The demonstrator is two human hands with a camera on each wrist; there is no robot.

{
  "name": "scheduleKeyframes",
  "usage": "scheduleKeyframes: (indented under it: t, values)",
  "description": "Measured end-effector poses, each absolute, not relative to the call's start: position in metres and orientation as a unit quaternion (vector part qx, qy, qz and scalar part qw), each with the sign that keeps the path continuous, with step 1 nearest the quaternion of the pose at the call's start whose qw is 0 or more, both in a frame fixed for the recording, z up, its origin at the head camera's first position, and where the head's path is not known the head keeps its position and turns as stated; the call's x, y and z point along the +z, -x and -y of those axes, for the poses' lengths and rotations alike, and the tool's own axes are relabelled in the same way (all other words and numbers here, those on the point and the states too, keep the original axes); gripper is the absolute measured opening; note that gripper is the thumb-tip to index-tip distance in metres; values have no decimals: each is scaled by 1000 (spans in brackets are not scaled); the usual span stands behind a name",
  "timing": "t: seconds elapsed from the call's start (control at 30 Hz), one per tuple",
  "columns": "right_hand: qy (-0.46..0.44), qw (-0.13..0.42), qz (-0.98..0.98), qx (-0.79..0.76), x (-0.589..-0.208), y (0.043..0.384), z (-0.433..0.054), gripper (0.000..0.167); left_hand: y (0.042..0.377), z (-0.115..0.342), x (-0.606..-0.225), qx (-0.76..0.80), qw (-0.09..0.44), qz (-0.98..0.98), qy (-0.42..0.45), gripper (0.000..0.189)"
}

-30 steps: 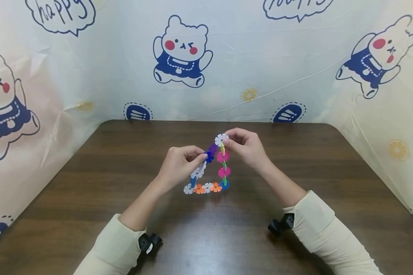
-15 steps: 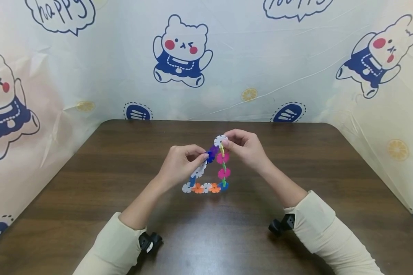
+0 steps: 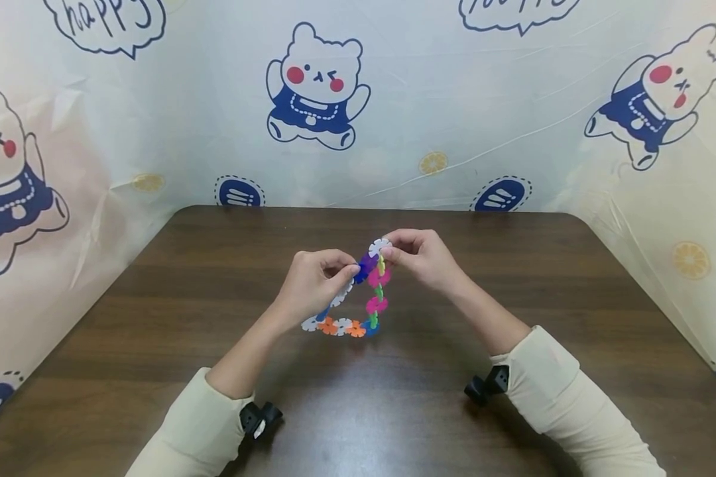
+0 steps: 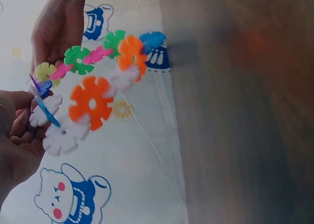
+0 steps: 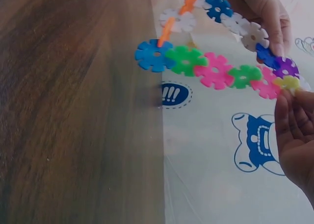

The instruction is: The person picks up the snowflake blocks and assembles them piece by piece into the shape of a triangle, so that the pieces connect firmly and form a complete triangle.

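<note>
A loop of interlocking plastic snowflake discs hangs between both hands, above the table, roughly triangular. My left hand [image 3: 310, 285] pinches it at a dark blue disc [image 3: 361, 272] on the upper left side. At the top corner my right hand [image 3: 426, 262] pinches the white disc [image 3: 380, 247] and the yellow disc [image 5: 287, 83] beside it. Pink discs [image 3: 376, 305] and green discs [image 5: 186, 61] run down the right side to a blue corner disc [image 5: 152, 56]. Orange discs [image 4: 91, 102] alternate with white ones along the bottom. Left fingers hide part of the left side.
The brown wooden table [image 3: 358, 411] spreads under both forearms. A pale sheet printed with cartoon bears [image 3: 319, 86] stands behind it and at its sides. Black wrist cameras [image 3: 261, 420] are strapped at both cream sleeves [image 3: 193, 424].
The right hand has shifted slightly left and down, toward the left hand. The bottom of the loop has swung left. Both hands keep their pinch.
</note>
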State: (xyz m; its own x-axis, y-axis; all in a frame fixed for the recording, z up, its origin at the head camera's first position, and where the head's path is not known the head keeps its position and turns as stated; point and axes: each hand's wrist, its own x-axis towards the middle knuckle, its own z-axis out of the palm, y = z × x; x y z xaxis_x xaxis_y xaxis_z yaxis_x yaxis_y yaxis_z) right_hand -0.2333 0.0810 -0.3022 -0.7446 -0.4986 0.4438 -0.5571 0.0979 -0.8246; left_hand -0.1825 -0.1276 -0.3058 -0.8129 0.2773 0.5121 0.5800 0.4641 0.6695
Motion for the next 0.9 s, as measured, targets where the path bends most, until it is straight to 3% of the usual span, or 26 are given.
scheduleKeyframes:
  t: [0.6,0.9]
  values:
    - [-273,-83,780,557,-322,230,-99,17,192,132,-314,-528,153,811,202,9]
    - [-269,-101,790,541,-330,225,-106,14,199,130,-313,-574,153,787,165,17]
